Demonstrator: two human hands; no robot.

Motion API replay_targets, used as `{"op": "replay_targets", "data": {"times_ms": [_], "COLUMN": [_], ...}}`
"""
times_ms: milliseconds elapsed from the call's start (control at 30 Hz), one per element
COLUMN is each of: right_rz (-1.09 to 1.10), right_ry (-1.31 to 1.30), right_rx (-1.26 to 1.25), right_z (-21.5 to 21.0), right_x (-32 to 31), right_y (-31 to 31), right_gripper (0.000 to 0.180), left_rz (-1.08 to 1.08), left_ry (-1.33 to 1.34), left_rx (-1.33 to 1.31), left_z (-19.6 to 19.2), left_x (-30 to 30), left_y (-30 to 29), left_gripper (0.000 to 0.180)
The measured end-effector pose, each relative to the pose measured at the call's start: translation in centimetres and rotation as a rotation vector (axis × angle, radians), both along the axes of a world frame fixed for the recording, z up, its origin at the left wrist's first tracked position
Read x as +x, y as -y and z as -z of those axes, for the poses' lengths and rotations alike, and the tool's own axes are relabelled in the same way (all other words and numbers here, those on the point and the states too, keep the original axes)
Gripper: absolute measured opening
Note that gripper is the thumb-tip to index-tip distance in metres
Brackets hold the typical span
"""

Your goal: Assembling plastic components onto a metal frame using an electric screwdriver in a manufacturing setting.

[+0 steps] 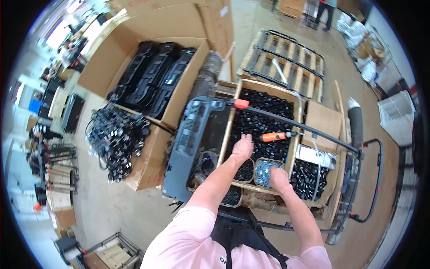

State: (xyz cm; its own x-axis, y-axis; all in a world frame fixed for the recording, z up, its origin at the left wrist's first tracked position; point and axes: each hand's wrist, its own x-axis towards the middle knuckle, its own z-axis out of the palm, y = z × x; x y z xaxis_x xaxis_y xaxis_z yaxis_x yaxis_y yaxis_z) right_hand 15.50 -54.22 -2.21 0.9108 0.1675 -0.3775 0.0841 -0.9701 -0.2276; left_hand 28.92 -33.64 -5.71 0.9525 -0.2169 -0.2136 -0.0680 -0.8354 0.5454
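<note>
My left hand (243,147) reaches into a wooden box (224,139) over a heap of small black plastic parts (264,104). Its fingers are bent down among them, and whatever they grip is hidden. At the right rim of a small tub of silvery screws (263,172), my right hand (278,177) has its fingers curled inward; their tips are hidden. An orange powered screwdriver (274,136) lies on the black parts between and beyond my hands. Beside the screws sits a tub of tiny dark pieces (244,171). A black tubular frame (304,127) crosses over the box.
A grey plastic panel (190,130) stands left of the box. Farther left are a pile of black parts with metal clips (118,141) and a large carton (183,92) of long black mouldings. More black pieces (309,179) lie at right. Black frames (286,60) rest on a pallet behind.
</note>
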Motion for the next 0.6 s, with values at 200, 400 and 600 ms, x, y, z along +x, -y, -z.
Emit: {"op": "replay_targets", "data": {"times_ms": [200, 400, 600], "right_rz": [0.602, 0.579, 0.396], "right_ry": [-0.183, -0.282, -0.238], "right_rx": [0.933, 1.198, 1.138], "right_z": [-0.7, -6.4, -12.2], "right_x": [0.4, 0.5, -0.3], "right_y": [0.8, -3.6, -11.0], "right_gripper": [0.014, 0.013, 0.011], "left_rz": [-0.202, -0.214, -0.335], "left_ry": [-0.743, -0.906, -0.804], "left_rx": [-1.263, -1.567, -1.472], "left_z": [-5.0, -10.1, -12.4], "left_x": [-3.2, -10.5, -17.2], "left_y": [-4.0, -9.2, -12.3], "left_gripper": [0.024, 0.032, 0.030]}}
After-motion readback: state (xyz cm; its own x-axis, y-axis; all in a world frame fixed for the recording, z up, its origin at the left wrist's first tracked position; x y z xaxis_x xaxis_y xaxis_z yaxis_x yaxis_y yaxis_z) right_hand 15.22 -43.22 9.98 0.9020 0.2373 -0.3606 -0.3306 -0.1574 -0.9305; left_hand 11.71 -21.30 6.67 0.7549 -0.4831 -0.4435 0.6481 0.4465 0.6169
